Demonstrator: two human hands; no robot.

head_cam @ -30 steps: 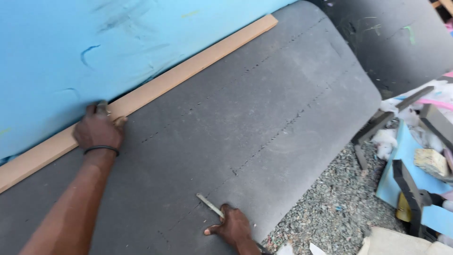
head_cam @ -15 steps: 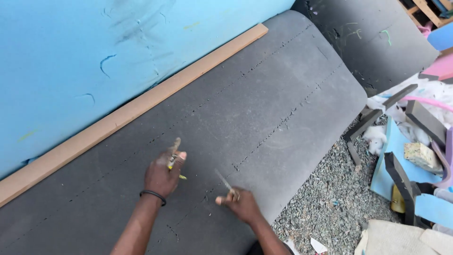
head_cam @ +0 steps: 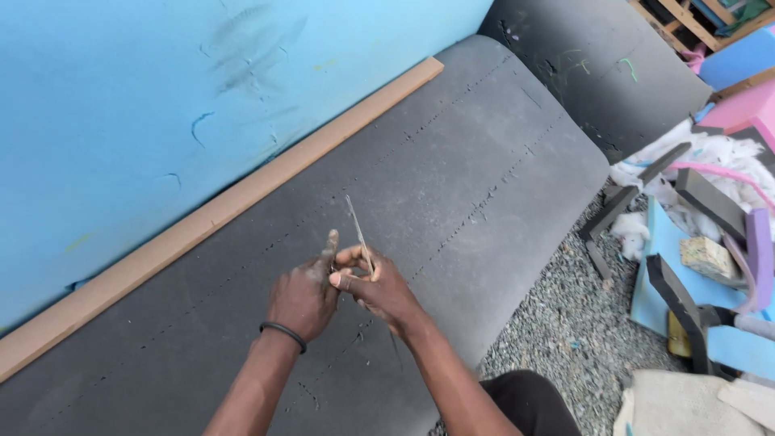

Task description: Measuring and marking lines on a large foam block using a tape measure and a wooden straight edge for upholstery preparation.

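The thin, pale metal blade (head_cam: pixel 358 234) stands almost upright between both hands, above the large dark grey foam sheet (head_cam: pixel 484 178). Its long axis points up and a little away from the person, and its lower end is in the right hand (head_cam: pixel 379 287), which is closed around it with thumb and fingers. The left hand (head_cam: pixel 305 295) touches the right one from the side (fingers curled, forefinger raised); whether it grips anything I cannot tell. A long wooden strip (head_cam: pixel 242 198) lies beyond, beside the light blue foam block (head_cam: pixel 161 105).
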